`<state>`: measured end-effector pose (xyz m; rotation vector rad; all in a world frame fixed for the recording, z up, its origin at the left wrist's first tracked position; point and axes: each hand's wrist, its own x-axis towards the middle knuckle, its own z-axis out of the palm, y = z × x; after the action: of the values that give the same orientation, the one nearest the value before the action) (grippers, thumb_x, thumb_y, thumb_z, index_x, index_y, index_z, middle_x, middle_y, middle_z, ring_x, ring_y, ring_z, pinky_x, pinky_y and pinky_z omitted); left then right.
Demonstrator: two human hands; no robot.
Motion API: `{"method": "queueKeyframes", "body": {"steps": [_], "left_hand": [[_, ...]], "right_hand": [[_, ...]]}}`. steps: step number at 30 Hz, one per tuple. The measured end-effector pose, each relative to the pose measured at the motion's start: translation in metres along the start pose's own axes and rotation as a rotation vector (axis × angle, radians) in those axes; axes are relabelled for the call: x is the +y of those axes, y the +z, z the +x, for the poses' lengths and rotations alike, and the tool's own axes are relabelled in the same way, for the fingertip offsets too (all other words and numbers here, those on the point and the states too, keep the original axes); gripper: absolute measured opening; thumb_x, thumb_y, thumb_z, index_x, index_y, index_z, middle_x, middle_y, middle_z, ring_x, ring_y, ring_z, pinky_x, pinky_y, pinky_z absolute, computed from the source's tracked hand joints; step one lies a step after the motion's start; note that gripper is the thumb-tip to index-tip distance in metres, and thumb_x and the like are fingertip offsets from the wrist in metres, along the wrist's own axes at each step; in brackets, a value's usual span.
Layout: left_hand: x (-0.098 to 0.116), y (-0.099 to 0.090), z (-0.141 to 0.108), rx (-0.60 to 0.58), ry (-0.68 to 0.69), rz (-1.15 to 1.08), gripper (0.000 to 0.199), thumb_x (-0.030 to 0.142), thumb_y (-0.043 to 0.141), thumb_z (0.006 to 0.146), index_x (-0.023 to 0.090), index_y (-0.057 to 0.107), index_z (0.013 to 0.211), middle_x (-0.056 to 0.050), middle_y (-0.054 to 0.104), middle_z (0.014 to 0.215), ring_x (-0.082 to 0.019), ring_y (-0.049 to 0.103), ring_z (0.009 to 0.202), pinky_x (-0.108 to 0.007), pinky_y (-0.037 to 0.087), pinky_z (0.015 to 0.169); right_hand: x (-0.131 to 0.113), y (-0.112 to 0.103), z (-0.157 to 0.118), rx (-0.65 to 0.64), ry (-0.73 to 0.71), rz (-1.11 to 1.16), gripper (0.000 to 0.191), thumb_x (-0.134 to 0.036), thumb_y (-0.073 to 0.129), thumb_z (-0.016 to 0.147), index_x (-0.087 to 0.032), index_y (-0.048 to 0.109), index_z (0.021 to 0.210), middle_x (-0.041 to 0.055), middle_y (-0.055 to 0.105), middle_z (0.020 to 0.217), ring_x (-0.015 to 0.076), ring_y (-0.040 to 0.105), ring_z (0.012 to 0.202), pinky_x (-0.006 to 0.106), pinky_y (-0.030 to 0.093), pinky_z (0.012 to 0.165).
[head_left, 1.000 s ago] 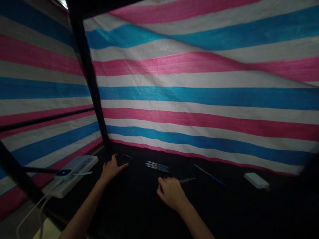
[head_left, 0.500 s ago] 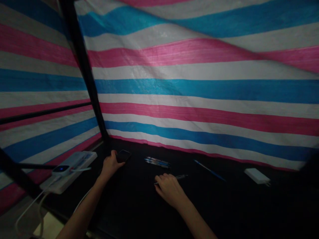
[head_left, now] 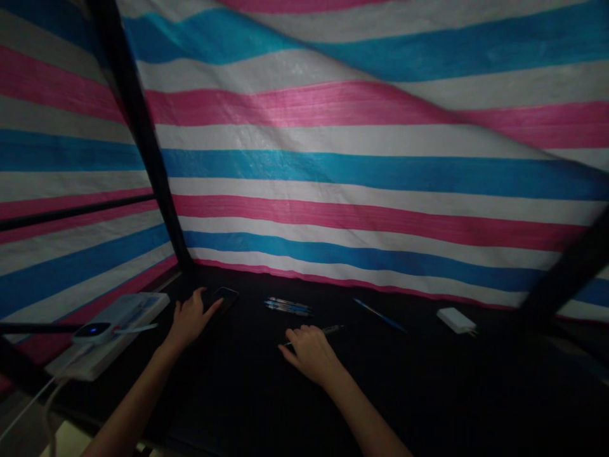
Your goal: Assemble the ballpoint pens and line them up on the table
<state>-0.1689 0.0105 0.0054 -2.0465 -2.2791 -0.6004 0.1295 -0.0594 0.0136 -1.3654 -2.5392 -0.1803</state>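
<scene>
The head-worn view looks forward and down from close above the left hand [head_left: 191,316] and right hand [head_left: 309,354].

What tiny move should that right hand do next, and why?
Maybe curl the right hand gently around the pen, because the hand sits right over it and the pen shows on both sides of the fingers. The left hand is over by the phone, so it looks less close to the pen.
</scene>
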Motion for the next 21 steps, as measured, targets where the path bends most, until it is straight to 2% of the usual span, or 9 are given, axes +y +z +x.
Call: {"method": "queueKeyframes", "body": {"steps": [4, 8, 11, 16, 19, 21], "left_hand": [[-0.004, -0.018, -0.015, 0.071, 0.083, -0.014, 0.056, 0.054, 0.030, 0.080, 0.012, 0.037, 0.116, -0.014, 0.053, 0.111, -0.030, 0.049, 0.105, -0.048, 0.030, 0.093], [-0.015, -0.034, -0.034, 0.118, 0.152, -0.091, 0.055, 0.058, 0.029, 0.080, 0.015, 0.041, 0.112, -0.012, 0.054, 0.109, -0.028, 0.051, 0.102, -0.041, 0.038, 0.088], [-0.026, -0.040, -0.048, 0.134, 0.213, -0.115, 0.054, 0.059, 0.029, 0.081, 0.016, 0.042, 0.112, -0.011, 0.053, 0.110, -0.026, 0.050, 0.104, -0.040, 0.037, 0.089], [-0.039, -0.046, -0.064, 0.116, 0.240, -0.082, 0.052, 0.058, 0.027, 0.082, 0.018, 0.041, 0.113, -0.010, 0.051, 0.114, -0.026, 0.047, 0.108, -0.041, 0.037, 0.090], [-0.043, -0.048, -0.068, 0.131, 0.274, -0.071, 0.051, 0.057, 0.028, 0.083, 0.018, 0.041, 0.113, -0.010, 0.051, 0.114, -0.026, 0.047, 0.108, -0.041, 0.037, 0.090], [-0.044, -0.049, -0.071, 0.143, 0.316, -0.064, 0.049, 0.055, 0.030, 0.084, 0.018, 0.040, 0.115, -0.010, 0.051, 0.115, -0.026, 0.046, 0.109, -0.041, 0.036, 0.091]], "right_hand": [[0.000, -0.004, 0.002, -0.050, 0.054, -0.055, 0.012, -0.024, 0.042, 0.081, -0.018, 0.052, 0.083, 0.0040, 0.062, 0.070, 0.0171, 0.057, 0.064, 0.027, 0.035, 0.059], [-0.001, -0.008, 0.002, -0.005, 0.042, -0.031, 0.011, -0.025, 0.041, 0.082, -0.018, 0.050, 0.083, 0.0039, 0.061, 0.072, 0.0166, 0.057, 0.067, 0.026, 0.034, 0.060], [-0.002, -0.007, 0.001, 0.016, 0.020, -0.006, 0.013, -0.028, 0.040, 0.082, -0.019, 0.050, 0.083, 0.0039, 0.061, 0.073, 0.0165, 0.056, 0.068, 0.026, 0.034, 0.061], [-0.001, -0.002, 0.002, -0.049, 0.020, -0.025, 0.013, -0.021, 0.041, 0.079, -0.018, 0.050, 0.088, 0.0035, 0.061, 0.068, 0.0163, 0.056, 0.061, 0.026, 0.033, 0.057], [0.000, -0.002, 0.001, -0.025, -0.004, 0.043, 0.017, -0.026, 0.039, 0.082, -0.018, 0.051, 0.092, 0.0042, 0.060, 0.073, 0.0169, 0.055, 0.067, 0.027, 0.037, 0.063], [0.000, -0.002, 0.000, 0.023, -0.027, 0.098, 0.024, -0.030, 0.041, 0.082, -0.017, 0.050, 0.099, 0.0062, 0.060, 0.084, 0.0189, 0.054, 0.080, 0.030, 0.038, 0.073]]}}
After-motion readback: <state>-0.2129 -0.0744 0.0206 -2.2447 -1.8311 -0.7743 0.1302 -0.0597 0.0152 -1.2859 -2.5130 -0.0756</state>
